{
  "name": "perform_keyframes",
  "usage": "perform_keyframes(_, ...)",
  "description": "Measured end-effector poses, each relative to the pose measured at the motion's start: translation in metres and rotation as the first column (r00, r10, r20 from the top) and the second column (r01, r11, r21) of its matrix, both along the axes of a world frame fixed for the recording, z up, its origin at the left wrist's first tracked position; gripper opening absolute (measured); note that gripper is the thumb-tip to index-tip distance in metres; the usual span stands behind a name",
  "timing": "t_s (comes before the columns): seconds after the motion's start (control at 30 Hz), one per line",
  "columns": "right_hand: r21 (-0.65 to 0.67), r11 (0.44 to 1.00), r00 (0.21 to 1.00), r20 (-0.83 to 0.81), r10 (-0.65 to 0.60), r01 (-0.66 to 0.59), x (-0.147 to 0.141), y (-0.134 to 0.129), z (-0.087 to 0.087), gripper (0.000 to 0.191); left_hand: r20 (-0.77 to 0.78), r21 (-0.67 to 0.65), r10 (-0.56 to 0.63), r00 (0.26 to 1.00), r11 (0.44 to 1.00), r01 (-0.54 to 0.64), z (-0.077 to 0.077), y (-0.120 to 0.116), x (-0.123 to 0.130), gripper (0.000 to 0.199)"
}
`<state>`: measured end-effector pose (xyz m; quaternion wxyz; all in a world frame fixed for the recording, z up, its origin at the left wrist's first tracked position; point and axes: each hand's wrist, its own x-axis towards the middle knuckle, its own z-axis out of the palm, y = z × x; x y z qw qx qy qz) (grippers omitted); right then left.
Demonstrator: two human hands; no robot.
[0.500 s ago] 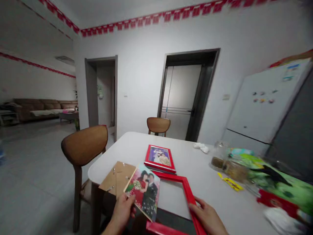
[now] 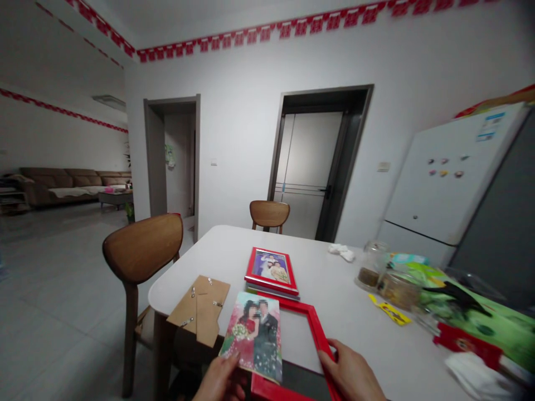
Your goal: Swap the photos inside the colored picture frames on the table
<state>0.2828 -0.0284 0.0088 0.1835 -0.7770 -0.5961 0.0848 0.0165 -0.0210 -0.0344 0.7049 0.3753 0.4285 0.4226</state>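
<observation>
Step in hand, as I judge it: fitting the couple photo (image 2: pixel 261 337) to the empty red picture frame (image 2: pixel 318 334). Photo's out of the frame, face up, held over its left side, hiding most of the left rail; can't tell if the two touch.

Grip: L hand (image 2: pixel 223 379) pinches the photo by its near left corner, thumb on the printed face. R hand (image 2: pixel 351 367) has hold of the frame's right rail, thumb on top. Frame's near end juts past the near edge of the white dining table (image 2: pixel 334 295).

Next move, prob.: line up photo edges w/ the opening, which calls for a steady R hold & a light L pinch, so corners don't bend or catch on the rail. Brown backing board (image 2: pixel 200 306), metal clips up, lies to the left at the table edge, part overhanging; not yet on the frame, so closing up seems a later step. Framed family photo (image 2: pixel 271 270) sits just beyond the frame's far rail, untouched.

Vs. earlier frame: photo was tilted, its left part overlapping the board; now it's turned squarer to the near edge, w/ a gap b/w it & the board. L hand has shifted right & nearer w/ it. R hand's hold approx. same; board & framed pic haven't visibly moved.
</observation>
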Motion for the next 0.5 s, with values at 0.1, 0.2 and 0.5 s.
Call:
perform_keyframes(0.1,-0.026,1.0,1.0,0.009,0.017,-0.017,0.0,0.001,0.0,0.045,0.065,-0.02,0.099,0.993,0.995,-0.098,0.001,0.004,-0.003,0.047)
perform_keyframes(0.2,-0.036,0.999,0.999,0.013,0.038,-0.037,0.0,0.0,0.002,0.045,0.115,-0.01,0.145,0.983,0.989,-0.145,0.002,0.01,-0.006,0.042)
perform_keyframes(0.5,-0.025,0.999,0.999,0.018,0.048,-0.048,-0.001,-0.002,-0.002,0.045,0.267,-0.077,0.235,0.935,0.972,-0.223,0.008,0.005,-0.002,0.017)
